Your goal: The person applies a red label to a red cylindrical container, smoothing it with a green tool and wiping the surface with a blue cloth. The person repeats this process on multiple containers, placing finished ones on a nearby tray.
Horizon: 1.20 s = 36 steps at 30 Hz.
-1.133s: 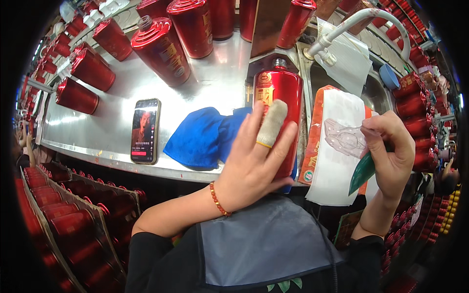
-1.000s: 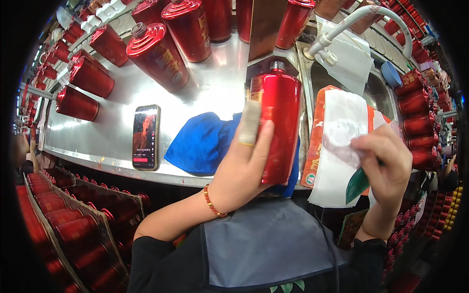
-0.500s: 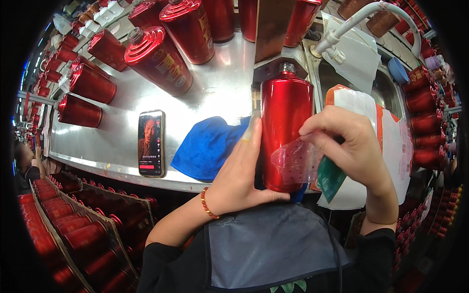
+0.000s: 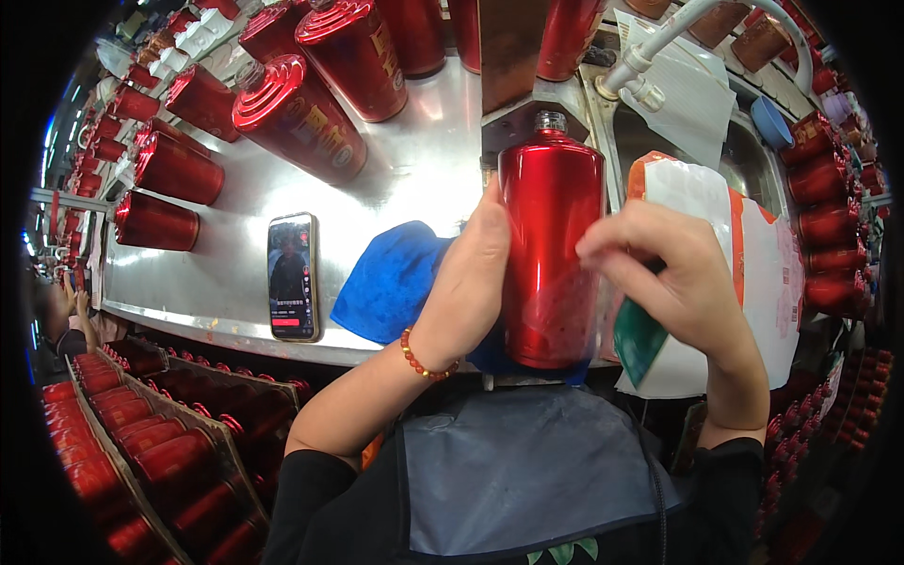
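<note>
Left hand [image 4: 468, 282]: wrapped around the left side of the red bottle [image 4: 553, 254], fingers curled behind it, palm against the glass; beaded bracelet [image 4: 424, 358] at the wrist.
Right hand [image 4: 683, 282]: fingertips drawn together, pressing a clear film [image 4: 589, 320] against the right flank of the red bottle; a green scrap [image 4: 637, 341] tucked under the palm.
Red bottle: upright, uncapped, neck showing at the top; held at the near edge of the steel counter [image 4: 414, 179], just above the blue cloth [image 4: 391, 281].
Blue cloth: crumpled on the counter edge, partly hidden behind the left hand and the bottle.
Phone [image 4: 292, 276]: flat on the counter, screen lit, left of the blue cloth, apart from it.
White bag [image 4: 753, 273]: orange-edged, standing right of the bottle, behind the right hand.
Other red bottles [image 4: 297, 118]: lying on the far left of the counter, well apart from the hands.
Sink and faucet [image 4: 692, 19]: far right corner, beyond the white bag.
Crates of red bottles [image 4: 141, 433]: below the counter, lower left.
</note>
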Available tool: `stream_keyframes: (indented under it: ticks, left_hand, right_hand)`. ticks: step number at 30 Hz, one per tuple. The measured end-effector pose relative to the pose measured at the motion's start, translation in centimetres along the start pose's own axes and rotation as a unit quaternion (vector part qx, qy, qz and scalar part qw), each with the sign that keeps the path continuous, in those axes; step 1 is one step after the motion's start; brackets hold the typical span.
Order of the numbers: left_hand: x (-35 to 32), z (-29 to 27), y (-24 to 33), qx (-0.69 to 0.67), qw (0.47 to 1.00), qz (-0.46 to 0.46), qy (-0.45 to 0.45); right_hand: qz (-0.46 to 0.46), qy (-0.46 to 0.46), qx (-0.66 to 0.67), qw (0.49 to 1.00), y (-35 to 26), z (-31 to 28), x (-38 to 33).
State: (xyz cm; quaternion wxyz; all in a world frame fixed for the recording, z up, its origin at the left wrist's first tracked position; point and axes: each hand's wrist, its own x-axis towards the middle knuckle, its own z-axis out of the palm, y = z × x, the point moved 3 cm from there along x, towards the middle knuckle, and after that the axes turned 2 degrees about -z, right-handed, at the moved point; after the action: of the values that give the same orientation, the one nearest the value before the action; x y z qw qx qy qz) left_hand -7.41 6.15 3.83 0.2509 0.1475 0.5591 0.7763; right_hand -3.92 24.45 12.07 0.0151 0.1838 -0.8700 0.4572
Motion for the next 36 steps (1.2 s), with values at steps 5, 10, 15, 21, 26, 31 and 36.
stream_keyframes:
  ticks: [5, 10, 15, 21, 26, 31, 36]
  left_hand:
    - [-1.2, 0.2, 1.1, 0.201, 0.976, 0.064, 0.053]
    - [-1.8, 0.2, 0.5, 0.316, 0.943, 0.100, 0.042]
    - [-1.4, -1.1, -0.1, 0.212, 0.974, 0.080, 0.017]
    - [-1.3, -2.4, -0.9, 0.144, 0.987, 0.074, 0.014]
    - [-2.6, -1.5, -0.7, 0.231, 0.971, 0.064, 0.020]
    - [-2.8, -1.8, -1.2, 0.289, 0.955, 0.066, -0.015]
    - [-2.4, -1.9, -1.0, 0.193, 0.979, 0.060, -0.011]
  right_hand:
    - [-0.029, 0.058, -0.031, 0.997, 1.1, 0.9, 0.3]
    - [0.042, 0.092, 0.034, 0.994, 1.5, 1.5, 0.2]
    - [0.062, 0.112, 0.035, 0.991, 1.9, 1.7, 0.0]
    - [0.135, 0.155, 0.163, 0.965, 4.6, 1.7, -1.2]
    - [0.224, 0.071, 0.358, 0.904, 5.3, 3.9, -4.8]
    - [0.199, 0.080, 0.348, 0.913, 4.7, 5.9, -5.3]
    - [0.201, 0.082, 0.392, 0.894, 5.1, 6.0, -5.5]
